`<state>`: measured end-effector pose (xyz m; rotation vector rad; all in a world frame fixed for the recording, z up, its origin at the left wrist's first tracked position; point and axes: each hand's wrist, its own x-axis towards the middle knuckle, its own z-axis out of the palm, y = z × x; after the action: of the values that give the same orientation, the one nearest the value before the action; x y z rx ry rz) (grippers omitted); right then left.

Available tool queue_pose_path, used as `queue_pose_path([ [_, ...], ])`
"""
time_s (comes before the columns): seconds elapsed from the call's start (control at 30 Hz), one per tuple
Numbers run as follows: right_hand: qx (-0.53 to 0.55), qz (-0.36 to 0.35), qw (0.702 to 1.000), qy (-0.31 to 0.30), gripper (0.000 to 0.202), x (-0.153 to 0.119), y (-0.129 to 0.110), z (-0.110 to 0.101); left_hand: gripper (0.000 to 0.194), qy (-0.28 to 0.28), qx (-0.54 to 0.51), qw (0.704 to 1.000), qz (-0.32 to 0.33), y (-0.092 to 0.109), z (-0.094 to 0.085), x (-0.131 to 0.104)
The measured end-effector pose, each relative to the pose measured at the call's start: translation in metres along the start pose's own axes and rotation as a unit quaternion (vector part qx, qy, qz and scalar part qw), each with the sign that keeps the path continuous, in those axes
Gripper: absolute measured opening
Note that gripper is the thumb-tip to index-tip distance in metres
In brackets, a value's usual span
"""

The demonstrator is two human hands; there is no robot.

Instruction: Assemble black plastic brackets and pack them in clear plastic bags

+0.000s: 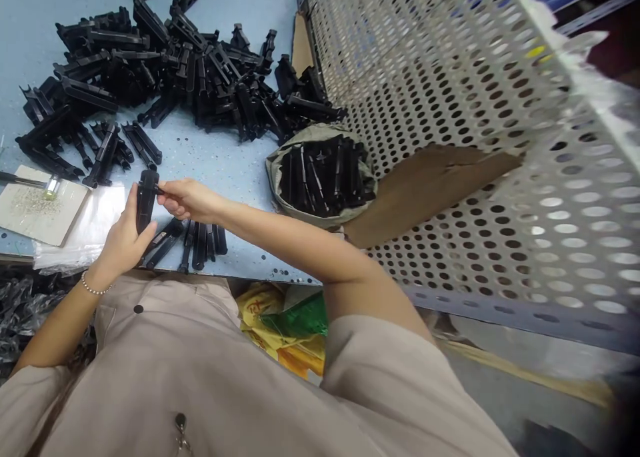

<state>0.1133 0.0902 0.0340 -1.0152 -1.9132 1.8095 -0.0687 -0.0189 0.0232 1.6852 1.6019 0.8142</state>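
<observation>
My left hand (125,239) is closed round a long black plastic part (147,200), held upright above the table's front edge. At that part's upper right side, my right hand (187,199) pinches something small and dark; its kind is hidden by the fingers. Several similar black parts (203,244) lie side by side just below my hands. Beyond them a large heap of black parts (200,70) covers the back of the blue table (220,167). A cloth-lined round container (280,200) to the right is packed with more of them.
A brush-like tool (50,189) rests on a pale board (37,220) at left, beside clear plastic bags (97,224). A perforated metal panel (450,64) rises along the right, with torn cardboard (425,187) against it. Yellow and green bags (285,324) are below the table edge.
</observation>
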Motion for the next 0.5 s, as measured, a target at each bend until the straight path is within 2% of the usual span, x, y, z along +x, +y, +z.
queue_pose_path([
  [0.07, 0.017, 0.059, 0.998, -0.029, 0.050, 0.005, 0.016, -0.011, 0.086, -0.023, 0.097, 0.995, -0.001, -0.012, 0.002, -0.004],
  [0.1, -0.019, 0.069, 0.997, -0.009, 0.047, 0.009, 0.024, -0.018, 0.084, -0.041, 0.132, 0.990, -0.016, -0.018, 0.003, -0.005],
  [0.17, -0.141, 0.050, 0.985, 0.080, 0.040, 0.021, 0.035, -0.033, 0.079, -0.069, 0.175, 0.980, -0.061, -0.027, 0.007, -0.005],
  [0.23, -0.265, 0.013, 0.950, 0.168, 0.032, 0.040, 0.042, -0.043, 0.071, -0.080, 0.187, 0.975, -0.093, -0.030, 0.016, -0.001],
  [0.3, -0.344, 0.003, 0.913, 0.219, 0.039, 0.066, 0.045, -0.045, 0.056, -0.079, 0.198, 0.971, -0.111, -0.026, 0.029, 0.007],
  [0.4, -0.384, 0.047, 0.894, 0.226, 0.046, 0.105, 0.045, -0.043, 0.048, -0.080, 0.234, 0.959, -0.141, -0.019, 0.052, 0.018],
  [0.5, -0.338, 0.101, 0.910, 0.218, 0.038, 0.120, 0.044, -0.041, 0.051, -0.066, 0.229, 0.960, -0.148, -0.023, 0.062, 0.024],
])
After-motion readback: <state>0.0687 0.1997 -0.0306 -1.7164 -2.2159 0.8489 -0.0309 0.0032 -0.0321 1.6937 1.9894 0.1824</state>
